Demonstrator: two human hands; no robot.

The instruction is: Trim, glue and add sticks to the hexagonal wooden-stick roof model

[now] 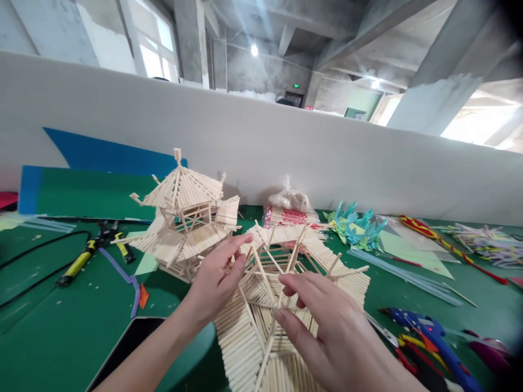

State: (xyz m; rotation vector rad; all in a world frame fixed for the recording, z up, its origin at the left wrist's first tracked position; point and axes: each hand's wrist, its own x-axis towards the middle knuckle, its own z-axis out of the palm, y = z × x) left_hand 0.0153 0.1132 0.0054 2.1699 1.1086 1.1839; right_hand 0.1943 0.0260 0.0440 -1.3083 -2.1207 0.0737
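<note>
A frame of thin wooden sticks [241, 332], with sloping roof panels round an open centre, stands in front of me. My left hand [220, 275] is at its left rear side, thumb and forefinger apart, close to a short stick end. Over the centre is my right hand [322, 316], its thumb and fingertips apart on either side of slender sticks that meet there. No stick is plainly gripped; whether the fingertips touch the sticks I cannot tell. Behind and left stands a two-tiered stick pavilion [183, 190] with a pointed roof.
A blue glue gun [429, 326] and pliers [408, 348] lie at right. A black-and-yellow tool [81, 258] with a cable lies left. Bagged sticks [290, 215], blue paper leaves [359, 228] and clear glue sticks [408, 277] are farther back. A dark tray-like object [122, 348] sits at front left.
</note>
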